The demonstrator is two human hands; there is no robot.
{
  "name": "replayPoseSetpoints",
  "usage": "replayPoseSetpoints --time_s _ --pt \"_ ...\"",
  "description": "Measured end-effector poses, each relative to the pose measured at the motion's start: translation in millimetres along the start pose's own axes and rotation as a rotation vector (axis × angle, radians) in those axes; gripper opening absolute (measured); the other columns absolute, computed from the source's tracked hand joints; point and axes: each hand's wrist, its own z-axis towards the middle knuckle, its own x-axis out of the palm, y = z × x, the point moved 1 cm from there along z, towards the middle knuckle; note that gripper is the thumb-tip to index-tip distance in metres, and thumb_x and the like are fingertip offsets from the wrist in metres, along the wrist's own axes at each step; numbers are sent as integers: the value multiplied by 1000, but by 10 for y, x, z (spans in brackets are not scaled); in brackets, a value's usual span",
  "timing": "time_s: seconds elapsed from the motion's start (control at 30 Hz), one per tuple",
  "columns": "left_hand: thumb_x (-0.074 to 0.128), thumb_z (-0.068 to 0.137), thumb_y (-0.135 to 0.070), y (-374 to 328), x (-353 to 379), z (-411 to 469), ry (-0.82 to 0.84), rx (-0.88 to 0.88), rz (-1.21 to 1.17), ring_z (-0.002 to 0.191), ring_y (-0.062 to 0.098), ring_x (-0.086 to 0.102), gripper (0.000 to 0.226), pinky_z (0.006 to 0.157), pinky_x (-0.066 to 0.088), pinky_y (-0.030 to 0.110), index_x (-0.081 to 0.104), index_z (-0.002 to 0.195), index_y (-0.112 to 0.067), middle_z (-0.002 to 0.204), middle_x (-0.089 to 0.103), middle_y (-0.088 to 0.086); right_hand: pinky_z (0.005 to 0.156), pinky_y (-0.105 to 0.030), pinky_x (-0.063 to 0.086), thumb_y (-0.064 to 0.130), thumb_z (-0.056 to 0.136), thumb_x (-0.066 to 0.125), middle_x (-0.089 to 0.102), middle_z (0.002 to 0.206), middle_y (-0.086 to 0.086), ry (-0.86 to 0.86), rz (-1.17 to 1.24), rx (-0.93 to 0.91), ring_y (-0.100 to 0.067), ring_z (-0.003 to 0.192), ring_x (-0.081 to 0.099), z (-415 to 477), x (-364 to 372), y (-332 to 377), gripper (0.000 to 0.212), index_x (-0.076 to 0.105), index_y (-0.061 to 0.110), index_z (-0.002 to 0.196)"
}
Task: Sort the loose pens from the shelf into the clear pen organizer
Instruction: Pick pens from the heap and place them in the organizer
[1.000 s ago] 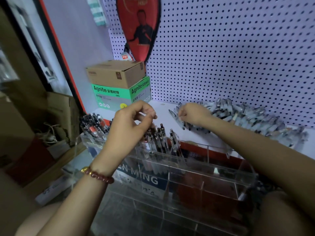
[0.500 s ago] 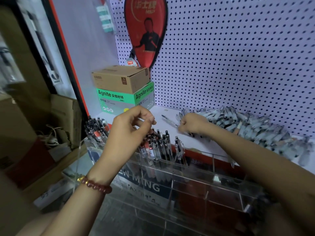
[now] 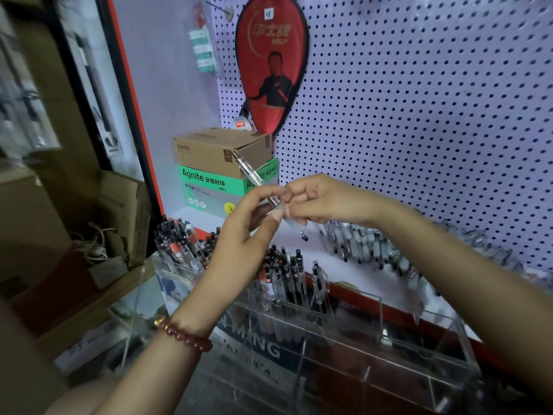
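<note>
Passing one clear pen (image 3: 250, 174) between both hands, above the organizer and in front of the shelf.

- Left hand (image 3: 248, 232): grip pinches the lower barrel between thumb and fingertips. A red bead bracelet (image 3: 185, 336) sits on that wrist.
- Right hand (image 3: 326, 202): fingers curled, grip closed on the same pen's lower end. The exact contact is partly hidden behind the left thumb.
- Pen attitude: tilted, with the free end toward 11 o'clock, crossing in front of the stacked boxes (image 3: 221, 169). Cannot tell which end is the nib. Judgement: it is held by both hands so it can be turned or checked before it goes in point-down or cap-up like the others.
- Clear pen organizer (image 3: 381, 319): at 6 o'clock from the hands, against the shelf's front edge. Standing pens (image 3: 284, 271) fill the compartments from 7 to 6 o'clock, upright to slightly leaning. The cells toward 4 o'clock look unfilled, which is probably why they are next in line.
- Loose pens (image 3: 374, 244): heaped on the white shelf (image 3: 368, 283) at 3 to 4 o'clock, just under the right forearm and close to the picking hand.
- Pegboard (image 3: 419, 115) stands behind, with a red racket cover (image 3: 272, 64) hanging at 12 o'clock.

Judgement: sorting is partway through, with a large heap remaining. Risk: knocking the crowded upright pens on insertion.
</note>
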Motion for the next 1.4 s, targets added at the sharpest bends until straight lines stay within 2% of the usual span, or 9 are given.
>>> replayPoseSetpoints --time_s 0.2,0.33,0.5,0.63,0.8,0.97,1.13,1.23,1.4 --pt "56 91 5 48 -44 4 -186 -39 -16 84 2 67 19 80 51 17 63 101 -10 96 69 -10 51 -17 36 35 86 61 61 64 9 -32 38 91 -6 50 42 17 -167 -229 17 69 20 89" --pt "53 93 1 74 -97 0 -249 -70 -19 80 10 71 18 70 57 25 59 92 -16 94 63 -3 86 -35 52 27 90 64 68 89 7 -215 -476 265 -9 81 62 46 -360 -986 4 66 25 88" --pt "52 95 -2 69 -111 -13 -220 -73 77 80 6 69 21 64 54 42 57 92 -22 85 65 -20 90 -28 43 47 85 65 61 110 6 -2 -774 397 -12 101 53 90 -162 -1358 45 60 22 122" --pt "52 95 -2 53 -88 -10 -209 -79 96 81 9 69 23 64 51 51 57 92 -24 89 65 -24 97 -33 32 52 88 58 53 124 0 46 -1066 342 -21 119 39 136 -49 -1406 49 53 29 131" --pt "52 97 -7 82 -55 -10 -188 -86 118 71 52 58 22 55 46 59 57 93 -28 88 68 -18 92 -32 28 51 89 57 55 122 0 34 -1048 366 -21 117 37 137 -17 -1371 44 53 31 128" --pt "52 97 -8 82 -28 -3 -196 -97 135 73 51 59 24 59 48 57 57 92 -31 86 68 -14 98 -36 24 54 96 40 50 133 3 82 -1206 369 -22 122 33 137 76 -1330 47 41 36 140" --pt "52 97 -8 87 -33 -11 -197 -90 140 71 51 58 23 60 48 58 58 93 -30 85 68 -7 78 -30 20 30 93 55 60 102 4 -33 -979 350 -15 92 34 134 55 -1303 21 59 33 113" --pt "52 97 -10 81 -47 -15 -204 -77 141 68 53 57 23 55 47 57 58 93 -32 82 63 11 83 -31 22 20 84 59 55 88 7 -80 -908 383 -16 91 37 123 99 -1256 19 58 34 97" --pt "52 96 -5 78 -68 -5 -212 -72 126 68 50 57 25 47 38 48 58 92 -29 81 62 5 97 -32 33 22 86 62 64 86 11 -347 -687 467 -15 90 54 105 -94 -1150 10 61 32 86"
